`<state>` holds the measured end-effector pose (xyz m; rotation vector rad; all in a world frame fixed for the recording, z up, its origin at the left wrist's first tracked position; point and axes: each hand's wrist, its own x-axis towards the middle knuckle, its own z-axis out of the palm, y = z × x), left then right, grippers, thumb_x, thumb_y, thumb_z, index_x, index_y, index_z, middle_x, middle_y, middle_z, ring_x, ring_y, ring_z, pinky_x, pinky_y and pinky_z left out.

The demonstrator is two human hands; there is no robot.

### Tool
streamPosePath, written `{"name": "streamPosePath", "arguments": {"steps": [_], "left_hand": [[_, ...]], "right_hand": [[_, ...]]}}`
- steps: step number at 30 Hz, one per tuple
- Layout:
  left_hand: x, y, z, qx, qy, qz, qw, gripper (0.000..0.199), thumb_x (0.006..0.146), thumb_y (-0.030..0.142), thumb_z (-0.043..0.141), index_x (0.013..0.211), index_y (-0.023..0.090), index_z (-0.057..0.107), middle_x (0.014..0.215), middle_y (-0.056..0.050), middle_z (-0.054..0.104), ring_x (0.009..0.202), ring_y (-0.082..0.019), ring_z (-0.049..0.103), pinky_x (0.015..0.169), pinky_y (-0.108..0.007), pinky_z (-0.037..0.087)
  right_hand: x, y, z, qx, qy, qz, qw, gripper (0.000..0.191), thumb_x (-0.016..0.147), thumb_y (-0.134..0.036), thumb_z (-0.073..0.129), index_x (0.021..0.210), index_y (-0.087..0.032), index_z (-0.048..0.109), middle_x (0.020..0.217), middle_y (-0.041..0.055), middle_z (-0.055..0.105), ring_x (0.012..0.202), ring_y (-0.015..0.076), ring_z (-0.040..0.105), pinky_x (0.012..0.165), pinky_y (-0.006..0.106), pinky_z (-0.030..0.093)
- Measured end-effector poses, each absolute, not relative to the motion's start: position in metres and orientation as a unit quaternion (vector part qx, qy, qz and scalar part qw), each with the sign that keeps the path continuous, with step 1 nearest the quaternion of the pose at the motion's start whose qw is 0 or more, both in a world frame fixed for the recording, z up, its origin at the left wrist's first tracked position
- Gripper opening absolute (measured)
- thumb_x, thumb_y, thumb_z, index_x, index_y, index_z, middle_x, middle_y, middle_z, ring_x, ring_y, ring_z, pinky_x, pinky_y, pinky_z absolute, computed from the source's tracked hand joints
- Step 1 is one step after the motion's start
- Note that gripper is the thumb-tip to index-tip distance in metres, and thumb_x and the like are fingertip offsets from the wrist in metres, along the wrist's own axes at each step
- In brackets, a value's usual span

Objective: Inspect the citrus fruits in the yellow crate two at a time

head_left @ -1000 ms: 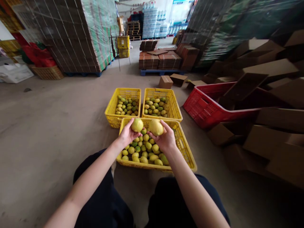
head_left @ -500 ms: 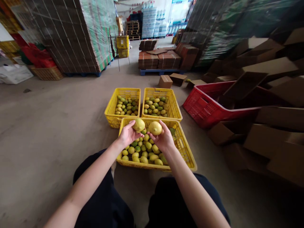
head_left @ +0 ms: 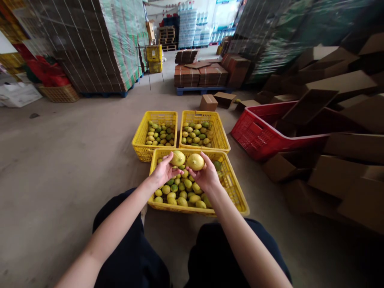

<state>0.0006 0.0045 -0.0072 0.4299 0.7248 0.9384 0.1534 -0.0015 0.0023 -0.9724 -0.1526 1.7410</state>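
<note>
My left hand (head_left: 164, 172) is closed on a yellow lemon (head_left: 178, 158), thumb over its near side. A second lemon (head_left: 195, 162) sits in the grip of my right hand (head_left: 207, 174). Both are held close together but apart, above the nearest yellow crate (head_left: 240, 196). Inside that crate lie several loose lemons (head_left: 182, 194), yellow to green, partly hidden by my hands and wrists. Behind it stand two more yellow crates, the left one (head_left: 139, 138) and the right one (head_left: 222, 134), each holding green and yellow lemons.
To the right, a red crate (head_left: 255, 134) is surrounded by a heap of cardboard boxes (head_left: 339, 176). Flattened cartons lie on a blue pallet (head_left: 195, 91) farther back. A small box (head_left: 208, 103) rests on the floor. Wrapped pallet stacks (head_left: 120, 44) rise at both sides.
The lemon in my left hand has turned slightly and shifted a little to the right, nearer the other one. My right hand has hardly moved.
</note>
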Motion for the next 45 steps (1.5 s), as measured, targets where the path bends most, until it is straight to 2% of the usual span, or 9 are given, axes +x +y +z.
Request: {"name": "streamPosePath", "arguments": {"steps": [3,10,20,35,39,45], "left_hand": [[0.0012,0.0041,-0.0072,0.202,0.338,0.441,0.807,0.038,0.096,0.035,0.040,0.114,0.005,0.055,0.078,-0.011,0.069,0.049,-0.013,0.065,0.047,-0.018,0.055],[0.0018,0.0024,-0.0056,0.227,0.349,0.443,0.794,0.032,0.089,0.033,0.055,0.110,0.009,0.056,0.076,-0.008,0.069,0.047,-0.012,0.064,0.044,-0.016,0.053],[0.0026,0.0021,-0.0049,0.231,0.350,0.453,0.787,0.022,0.091,0.030,0.053,0.096,0.009,0.056,0.071,-0.006,0.066,0.045,-0.011,0.063,0.042,-0.015,0.052],[0.0028,0.0014,-0.0057,0.211,0.351,0.477,0.778,0.013,0.088,0.024,0.055,0.093,0.012,0.054,0.071,-0.006,0.066,0.048,-0.012,0.063,0.045,-0.017,0.053],[0.0018,0.0033,-0.0070,0.200,0.351,0.465,0.788,0.019,0.092,0.026,0.048,0.096,0.009,0.056,0.070,-0.009,0.066,0.048,-0.012,0.063,0.046,-0.016,0.052],[-0.0009,0.0055,-0.0057,0.154,0.350,0.434,0.815,0.047,0.096,0.039,0.034,0.113,0.001,0.057,0.070,-0.014,0.067,0.048,-0.013,0.063,0.046,-0.017,0.053]], "right_hand": [[0.1536,-0.0011,0.0008,-0.406,-0.063,0.731,0.545,0.019,0.089,-0.030,0.050,0.083,-0.014,0.059,0.058,0.0039,0.068,0.046,0.0163,0.065,0.043,0.024,0.056],[0.1526,-0.0009,-0.0006,-0.411,-0.055,0.731,0.543,0.017,0.085,-0.031,0.055,0.080,-0.016,0.059,0.056,0.0023,0.067,0.045,0.0156,0.063,0.042,0.024,0.056],[0.1518,-0.0014,0.0026,-0.420,-0.053,0.728,0.539,0.017,0.087,-0.029,0.051,0.079,-0.016,0.059,0.054,0.0009,0.065,0.042,0.0150,0.061,0.039,0.024,0.053],[0.1514,-0.0025,0.0050,-0.438,-0.046,0.723,0.532,0.015,0.084,-0.030,0.053,0.080,-0.017,0.058,0.051,-0.0002,0.063,0.040,0.0139,0.059,0.035,0.021,0.050],[0.1518,-0.0023,0.0053,-0.442,-0.048,0.725,0.526,0.016,0.085,-0.031,0.053,0.079,-0.017,0.058,0.051,0.0001,0.063,0.039,0.0135,0.058,0.035,0.020,0.049],[0.1531,-0.0011,-0.0019,-0.423,-0.039,0.755,0.499,0.022,0.088,-0.034,0.050,0.079,-0.016,0.059,0.052,0.0022,0.064,0.040,0.0134,0.059,0.036,0.020,0.051]]}}
